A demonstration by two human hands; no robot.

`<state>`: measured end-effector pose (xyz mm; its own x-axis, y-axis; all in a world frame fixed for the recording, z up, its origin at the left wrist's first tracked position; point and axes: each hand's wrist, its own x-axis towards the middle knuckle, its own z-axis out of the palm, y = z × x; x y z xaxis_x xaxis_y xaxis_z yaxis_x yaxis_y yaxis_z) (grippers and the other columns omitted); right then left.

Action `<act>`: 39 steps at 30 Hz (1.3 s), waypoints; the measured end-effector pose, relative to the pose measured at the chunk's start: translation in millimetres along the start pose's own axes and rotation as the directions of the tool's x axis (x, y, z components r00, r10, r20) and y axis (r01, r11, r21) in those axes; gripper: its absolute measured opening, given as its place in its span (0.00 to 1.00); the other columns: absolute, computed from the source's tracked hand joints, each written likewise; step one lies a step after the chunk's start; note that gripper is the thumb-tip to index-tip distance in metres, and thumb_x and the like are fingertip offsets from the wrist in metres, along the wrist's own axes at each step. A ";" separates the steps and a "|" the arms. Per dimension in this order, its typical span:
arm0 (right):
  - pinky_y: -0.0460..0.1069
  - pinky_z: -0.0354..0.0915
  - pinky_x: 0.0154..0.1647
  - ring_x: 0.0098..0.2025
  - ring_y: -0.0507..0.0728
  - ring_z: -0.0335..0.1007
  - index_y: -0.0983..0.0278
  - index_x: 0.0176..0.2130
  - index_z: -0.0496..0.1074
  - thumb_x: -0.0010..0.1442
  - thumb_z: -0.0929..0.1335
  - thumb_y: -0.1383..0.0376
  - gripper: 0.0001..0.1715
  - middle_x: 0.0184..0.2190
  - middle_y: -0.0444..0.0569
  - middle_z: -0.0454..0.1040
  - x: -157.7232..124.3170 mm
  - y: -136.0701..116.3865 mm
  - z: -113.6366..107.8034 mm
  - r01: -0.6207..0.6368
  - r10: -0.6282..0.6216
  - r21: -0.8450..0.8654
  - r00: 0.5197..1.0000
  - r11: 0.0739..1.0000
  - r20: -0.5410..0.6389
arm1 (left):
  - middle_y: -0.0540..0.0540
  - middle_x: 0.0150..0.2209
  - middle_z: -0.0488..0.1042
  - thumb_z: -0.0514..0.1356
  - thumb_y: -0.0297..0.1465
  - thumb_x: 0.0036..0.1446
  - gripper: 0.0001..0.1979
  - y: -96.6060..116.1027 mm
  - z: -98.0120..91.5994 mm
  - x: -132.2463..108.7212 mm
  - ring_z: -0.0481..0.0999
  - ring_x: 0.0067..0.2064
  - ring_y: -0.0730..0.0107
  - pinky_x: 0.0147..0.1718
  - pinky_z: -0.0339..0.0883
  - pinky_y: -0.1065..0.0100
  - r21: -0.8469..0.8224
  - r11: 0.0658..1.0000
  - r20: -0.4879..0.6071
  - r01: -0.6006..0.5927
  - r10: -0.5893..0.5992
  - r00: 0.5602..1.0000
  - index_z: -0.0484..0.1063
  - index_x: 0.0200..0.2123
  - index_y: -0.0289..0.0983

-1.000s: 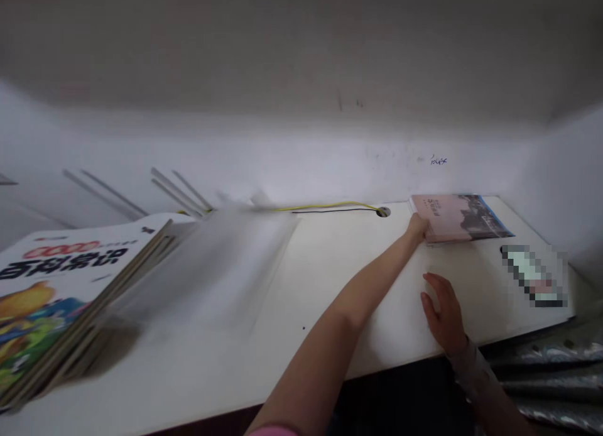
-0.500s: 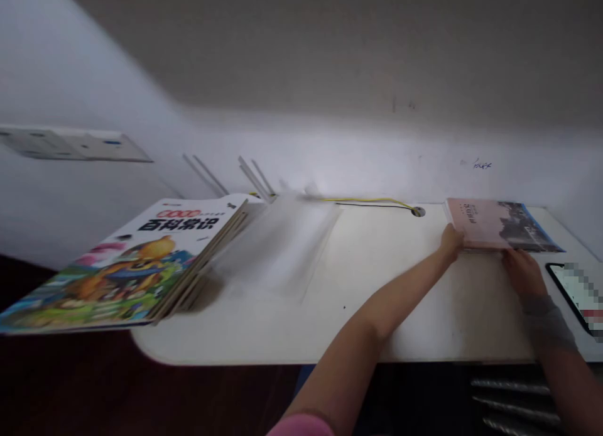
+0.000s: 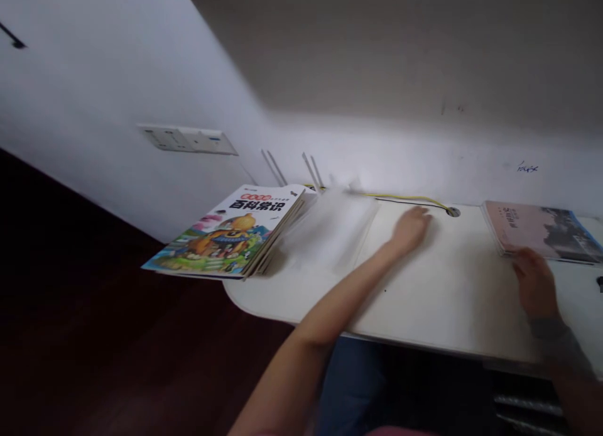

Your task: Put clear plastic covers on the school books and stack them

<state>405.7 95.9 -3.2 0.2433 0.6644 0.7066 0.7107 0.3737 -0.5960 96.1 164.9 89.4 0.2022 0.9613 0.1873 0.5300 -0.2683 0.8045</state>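
Above the middle of the white desk is my left hand [image 3: 412, 228], fingers apart and slightly bent, with nothing in it. My right hand [image 3: 536, 284] is by the front edge of a pink-covered book [image 3: 518, 225] at the right. Its fingertips overlap that edge, loosely bent rather than gripping, and touch is hard to judge. The book lies flat, with a dark picture on its cover. A stack of large books [image 3: 226, 235] with a colourful cartoon cover is at the left, far from both hands.
A blurred, whitish translucent sheet or bag [image 3: 325, 228] lies beside the stack, with thin grey rods [image 3: 311, 167] behind it. A yellow cable [image 3: 409, 197] runs along the wall to a desk hole [image 3: 453, 212]. Wall sockets [image 3: 188, 139] are at left.
My left hand has let go of the pink book and moved left over the desk. My right hand stays near the book's edge. The view has swung left.
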 end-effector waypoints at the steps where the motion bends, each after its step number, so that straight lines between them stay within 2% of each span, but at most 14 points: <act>1: 0.56 0.66 0.40 0.40 0.59 0.71 0.63 0.46 0.69 0.60 0.61 0.57 0.18 0.39 0.53 0.74 -9.9 -16.6 8.6 -0.027 0.027 0.000 0.991 1.000 0.129 | 0.40 0.57 0.65 0.56 0.21 0.51 0.11 -13.2 -27.9 -11.7 0.54 0.63 0.59 0.60 0.45 0.61 0.093 0.995 -0.051 0.043 -0.038 0.998 0.73 0.36 0.36; 4: 0.59 0.65 0.49 0.53 0.61 0.65 0.63 0.56 0.62 0.62 0.60 0.55 0.26 0.53 0.57 0.68 -42.0 -64.3 32.6 0.127 -0.115 0.004 0.880 0.992 0.461 | 0.28 0.58 0.60 0.53 0.21 0.53 0.11 -53.8 -90.5 -50.3 0.49 0.64 0.46 0.58 0.44 0.48 0.325 0.913 -0.191 0.247 -0.192 0.963 0.71 0.39 0.30; 6: 0.61 0.60 0.55 0.60 0.64 0.56 0.65 0.58 0.60 0.62 0.60 0.54 0.29 0.58 0.61 0.61 -61.0 -87.5 45.7 0.306 -0.231 -0.039 0.791 0.951 0.566 | 0.22 0.53 0.64 0.53 0.23 0.52 0.11 -76.2 -110.5 -73.6 0.57 0.59 0.38 0.53 0.51 0.43 0.428 0.820 -0.245 0.380 -0.300 0.922 0.71 0.38 0.27; 9: 0.63 0.59 0.55 0.60 0.67 0.56 0.68 0.57 0.62 0.63 0.58 0.54 0.29 0.58 0.64 0.63 -78.5 -103.4 58.2 0.444 -0.269 -0.121 0.715 0.888 0.646 | 0.26 0.42 0.73 0.53 0.26 0.54 0.10 -96.6 -117.1 -96.5 0.70 0.49 0.43 0.45 0.62 0.50 0.534 0.706 -0.247 0.466 -0.397 0.884 0.72 0.35 0.29; 15: 0.63 0.59 0.54 0.59 0.65 0.58 0.65 0.55 0.65 0.64 0.58 0.55 0.25 0.55 0.60 0.66 -77.9 -99.6 57.9 0.456 -0.261 -0.139 0.704 0.879 0.661 | 0.27 0.40 0.74 0.47 0.27 0.57 0.15 -97.0 -116.4 -100.9 0.75 0.43 0.47 0.38 0.66 0.58 0.639 0.612 -0.250 0.466 -0.407 0.878 0.73 0.36 0.29; 19: 0.64 0.59 0.56 0.59 0.66 0.58 0.65 0.61 0.56 0.63 0.60 0.56 0.30 0.56 0.62 0.64 -80.4 -122.0 66.2 0.323 -0.231 -0.047 0.764 0.945 0.603 | 0.29 0.39 0.75 0.45 0.25 0.58 0.17 -67.4 -105.8 -93.5 0.75 0.42 0.49 0.38 0.66 0.58 0.639 0.628 -0.267 0.444 -0.361 0.894 0.68 0.47 0.29; 21: 0.63 0.58 0.57 0.61 0.66 0.55 0.65 0.64 0.46 0.62 0.62 0.55 0.38 0.60 0.63 0.58 -87.6 -148.4 79.0 0.183 -0.162 0.022 0.803 0.983 0.574 | 0.33 0.36 0.76 0.47 0.26 0.58 0.18 -39.0 -90.0 -90.7 0.76 0.40 0.52 0.37 0.67 0.59 0.537 0.763 -0.229 0.360 -0.279 0.933 0.64 0.51 0.31; 24: 0.62 0.58 0.57 0.64 0.66 0.49 0.66 0.66 0.35 0.58 0.65 0.52 0.50 0.64 0.64 0.49 -96.9 -191.4 101.9 -0.081 0.005 0.131 0.868 0.988 0.496 | 0.42 0.34 0.76 0.51 0.26 0.57 0.24 16.5 -61.5 -91.8 0.78 0.33 0.63 0.33 0.70 0.66 0.058 0.996 -0.124 0.074 -0.067 0.990 0.56 0.58 0.35; 27: 0.63 0.58 0.57 0.63 0.65 0.52 0.66 0.65 0.39 0.59 0.63 0.53 0.45 0.61 0.63 0.55 -91.6 -211.5 111.8 -0.181 0.084 0.243 0.928 0.953 0.364 | 0.47 0.34 0.75 0.53 0.29 0.58 0.22 71.0 -48.1 -103.2 0.78 0.30 0.69 0.30 0.71 0.70 -0.407 0.904 -0.074 -0.130 0.109 0.991 0.59 0.56 0.39; 29: 0.64 0.58 0.57 0.62 0.64 0.54 0.66 0.64 0.44 0.62 0.60 0.55 0.38 0.60 0.62 0.57 -78.3 -205.6 101.6 -0.182 0.128 0.247 0.967 0.952 0.220 | 0.47 0.34 0.75 0.55 0.32 0.57 0.17 95.4 -54.9 -115.1 0.78 0.31 0.70 0.31 0.72 0.70 -0.548 0.813 -0.105 -0.197 0.167 0.980 0.66 0.51 0.39; 31: 0.64 0.57 0.57 0.61 0.62 0.55 0.65 0.63 0.48 0.64 0.58 0.58 0.31 0.61 0.61 0.57 -59.9 -189.3 76.4 -0.127 0.122 0.175 0.992 0.976 0.038 | 0.47 0.34 0.75 0.57 0.34 0.56 0.14 103.1 -71.9 -126.8 0.77 0.30 0.70 0.29 0.73 0.70 -0.569 0.786 -0.185 -0.242 0.165 0.969 0.70 0.46 0.38; 34: 0.66 0.56 0.58 0.60 0.62 0.57 0.60 0.60 0.59 0.65 0.57 0.63 0.24 0.57 0.55 0.64 -32.5 -162.4 21.6 0.068 -0.072 -0.046 0.991 0.997 -0.111 | 0.48 0.33 0.75 0.58 0.35 0.55 0.14 80.7 -100.0 -138.5 0.75 0.26 0.74 0.25 0.72 0.71 -0.488 0.833 -0.349 -0.259 0.086 0.933 0.72 0.44 0.39; 36: 0.67 0.54 0.59 0.60 0.63 0.57 0.57 0.59 0.61 0.64 0.57 0.66 0.24 0.57 0.52 0.64 -21.4 -149.8 -13.7 0.223 -0.238 -0.176 0.969 0.959 -0.067 | 0.49 0.30 0.74 0.59 0.36 0.54 0.14 49.0 -110.2 -142.2 0.72 0.23 0.76 0.23 0.70 0.73 -0.412 0.890 -0.413 -0.195 0.008 0.911 0.72 0.44 0.39; 39: 0.67 0.49 0.61 0.63 0.63 0.52 0.54 0.59 0.61 0.62 0.60 0.69 0.26 0.60 0.49 0.62 -23.0 -137.2 -46.4 0.421 -0.378 -0.315 0.906 0.851 0.191 | 0.53 0.21 0.70 0.58 0.34 0.53 0.15 -5.4 -105.3 -147.5 0.69 0.19 0.76 0.22 0.67 0.73 -0.273 0.962 -0.359 0.018 -0.119 0.926 0.72 0.44 0.38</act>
<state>333.3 -0.7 80.0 -0.1739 0.5843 0.7927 0.9147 0.3939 -0.0897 -23.3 31.2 116.8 -0.1719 0.9445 0.2801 0.2885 -0.2236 0.9310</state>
